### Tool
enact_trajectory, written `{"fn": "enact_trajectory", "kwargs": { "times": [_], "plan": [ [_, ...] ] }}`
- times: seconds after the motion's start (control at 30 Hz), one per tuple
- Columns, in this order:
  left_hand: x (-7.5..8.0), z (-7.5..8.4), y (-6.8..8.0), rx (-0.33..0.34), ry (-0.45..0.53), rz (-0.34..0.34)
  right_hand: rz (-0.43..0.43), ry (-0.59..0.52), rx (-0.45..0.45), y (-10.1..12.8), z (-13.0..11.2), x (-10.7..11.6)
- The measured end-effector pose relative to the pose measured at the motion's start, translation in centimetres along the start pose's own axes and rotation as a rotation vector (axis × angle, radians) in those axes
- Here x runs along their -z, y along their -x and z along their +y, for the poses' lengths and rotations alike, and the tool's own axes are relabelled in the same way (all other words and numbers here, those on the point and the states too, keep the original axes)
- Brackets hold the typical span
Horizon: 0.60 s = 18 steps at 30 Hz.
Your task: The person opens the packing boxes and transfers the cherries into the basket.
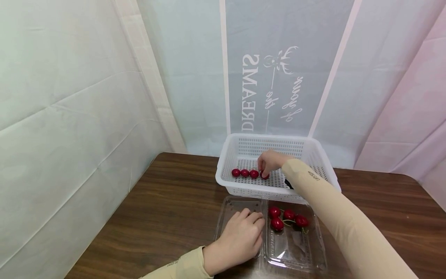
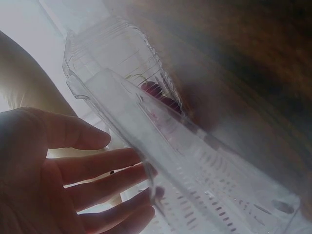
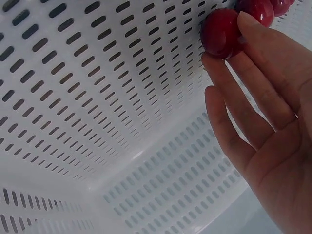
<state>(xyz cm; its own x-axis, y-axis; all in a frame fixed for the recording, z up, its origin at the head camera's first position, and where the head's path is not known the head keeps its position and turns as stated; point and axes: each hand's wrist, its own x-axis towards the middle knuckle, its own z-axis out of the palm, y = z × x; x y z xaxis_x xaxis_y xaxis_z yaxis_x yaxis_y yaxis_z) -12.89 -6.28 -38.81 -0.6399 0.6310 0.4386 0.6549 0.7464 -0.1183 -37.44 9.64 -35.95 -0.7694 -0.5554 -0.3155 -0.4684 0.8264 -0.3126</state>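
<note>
Cherries (image 1: 245,173) before a curtain (image 1: 278,23) lettered "DREAMS": three lined up in a white basket (image 1: 251,187) beside a fourth (image 3: 219,34) pinched in the right hand (image 1: 273,160); four more in a clear container (image 1: 287,254) touched by a loose-fingered left hand (image 1: 238,235).

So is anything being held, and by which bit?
Yes: the right hand pinches a red cherry by its round sides, between thumb and fingertips. The left hand just rests against the clear plastic container.

Pinched cherry (image 3: 218,33): glossy red, inside white basket (image 1: 244,187) | clear container (image 1: 289,252): open, stemmed cherries (image 1: 277,224) inside
</note>
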Motion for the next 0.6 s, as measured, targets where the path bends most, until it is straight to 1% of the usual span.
{"fn": "enact_trajectory", "kwargs": {
  "times": [0.13, 0.37, 0.6],
  "plan": [
    [-0.03, -0.01, 0.01, 0.001, -0.005, 0.001, -0.006, 0.007, 0.018, -0.01, -0.06, 0.00],
    [-0.07, 0.01, -0.03, 0.003, -0.005, 0.010, -0.009, -0.005, 0.010, -0.03, -0.15, 0.09],
    [-0.09, 0.07, -0.02, 0.002, -0.016, 0.020, -0.014, -0.004, 0.025, 0.13, -0.32, 0.12]
  ]
}}
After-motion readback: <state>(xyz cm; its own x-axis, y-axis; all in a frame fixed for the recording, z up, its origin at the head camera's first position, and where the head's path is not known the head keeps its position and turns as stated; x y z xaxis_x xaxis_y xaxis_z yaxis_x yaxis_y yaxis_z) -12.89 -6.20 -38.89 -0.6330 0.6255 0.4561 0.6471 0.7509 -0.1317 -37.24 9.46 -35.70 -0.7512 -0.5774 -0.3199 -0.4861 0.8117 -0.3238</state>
